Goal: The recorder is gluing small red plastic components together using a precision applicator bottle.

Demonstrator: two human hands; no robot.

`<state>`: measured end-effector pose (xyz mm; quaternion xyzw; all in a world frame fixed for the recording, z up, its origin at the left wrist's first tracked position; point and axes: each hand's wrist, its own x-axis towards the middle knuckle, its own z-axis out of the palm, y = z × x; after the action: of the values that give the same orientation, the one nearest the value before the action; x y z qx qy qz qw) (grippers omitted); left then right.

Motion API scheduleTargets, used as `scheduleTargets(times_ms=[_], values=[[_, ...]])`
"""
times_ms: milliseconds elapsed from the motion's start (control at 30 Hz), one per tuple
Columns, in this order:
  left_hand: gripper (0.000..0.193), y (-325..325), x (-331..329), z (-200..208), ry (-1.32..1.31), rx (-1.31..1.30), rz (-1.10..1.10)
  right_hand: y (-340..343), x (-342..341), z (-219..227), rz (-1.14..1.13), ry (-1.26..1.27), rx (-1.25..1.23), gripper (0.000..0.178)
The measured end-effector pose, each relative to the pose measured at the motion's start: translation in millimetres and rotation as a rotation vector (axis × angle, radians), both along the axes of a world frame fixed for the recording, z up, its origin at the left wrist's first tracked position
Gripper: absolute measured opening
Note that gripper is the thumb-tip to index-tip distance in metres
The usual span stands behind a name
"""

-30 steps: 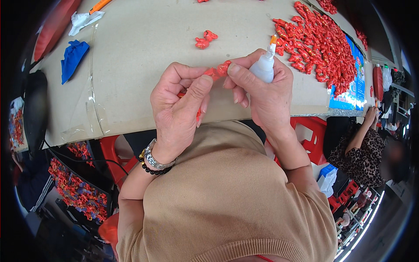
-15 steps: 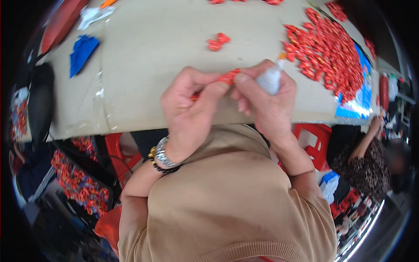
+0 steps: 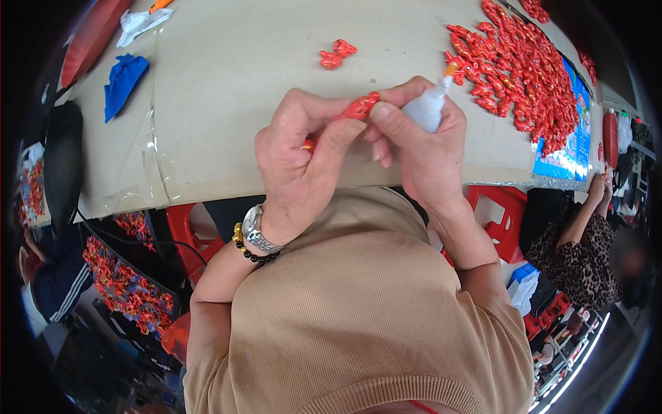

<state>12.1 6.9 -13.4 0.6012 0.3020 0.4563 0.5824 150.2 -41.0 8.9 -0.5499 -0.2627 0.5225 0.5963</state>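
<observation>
Between the fingertips of both hands is a small glossy red piece (image 3: 361, 105) with gold marks, perhaps a figurine; its exact kind is unclear. My left hand (image 3: 301, 155) is closed, pinching it from the left. A second red and gold bit (image 3: 308, 145) shows inside that palm, mostly hidden. Thumb and forefinger of my right hand (image 3: 436, 155) meet the piece's right end. That same hand also clasps a small white squeeze bottle (image 3: 425, 110), tilted with its orange tip upward and away from the red piece. Two similar red pieces (image 3: 336, 54) lie on the table beyond my hands.
A heap of red pieces (image 3: 520, 76) covers the table's right side, over a blue printed sheet (image 3: 579, 117). Blue cloth (image 3: 125, 86) and a white crumpled wrapper (image 3: 143, 26) lie left. Below is a container of colourful pieces (image 3: 131, 290). A person (image 3: 583, 255) sits right, another left.
The view has shifted slightly, so the table's things appear a little higher. Both hands keep hold of the red piece, and the bottle stays in the right hand.
</observation>
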Motion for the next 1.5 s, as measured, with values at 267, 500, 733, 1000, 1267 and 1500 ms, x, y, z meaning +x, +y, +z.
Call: scheduleTargets(times_ms=[267, 500, 733, 1000, 1267, 1500], values=[[0.02, 4, -2, 9, -0.235, -0.498, -0.17, 1, 4, -11, -0.074, -0.277, 0.25, 0.015], [0.015, -4, 1, 10, -0.13, -0.37, -0.072, -9, 5, -5, -0.047, -0.087, 0.142, 0.015], [0.013, -9, -6, -4, -0.058, -0.172, -0.051, -10, 1, -5, -0.006, -0.101, 0.15, 0.01], [0.009, -2, 3, -13, 0.01, 0.069, -0.009, -3, 10, -6, 0.03, 0.02, 0.074, 0.005], [0.006, -10, 0, -3, 0.175, 0.248, 0.042, -13, 2, -4, -0.072, 0.068, 0.076, 0.011], [0.007, -16, 2, -6, 0.058, 0.163, 0.092, -17, -2, -15, -0.046, -0.019, 0.172, 0.009]])
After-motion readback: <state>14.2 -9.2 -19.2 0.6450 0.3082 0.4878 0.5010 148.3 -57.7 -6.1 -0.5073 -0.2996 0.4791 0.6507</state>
